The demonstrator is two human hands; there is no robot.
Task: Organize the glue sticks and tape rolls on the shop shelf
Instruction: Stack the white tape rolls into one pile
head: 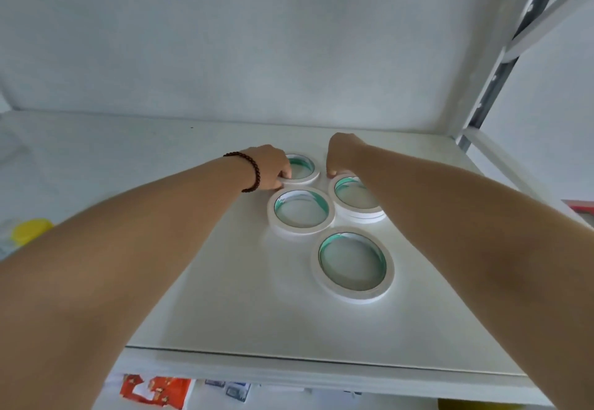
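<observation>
Now both hands touching tape rolls [301,209], shelf [244,313]

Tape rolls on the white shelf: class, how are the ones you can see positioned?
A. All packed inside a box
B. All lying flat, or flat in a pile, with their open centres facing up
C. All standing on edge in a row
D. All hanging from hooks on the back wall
B: the front roll, middle roll, back roll and right-hand pile all lie flat on the shelf, open centres up.
</observation>
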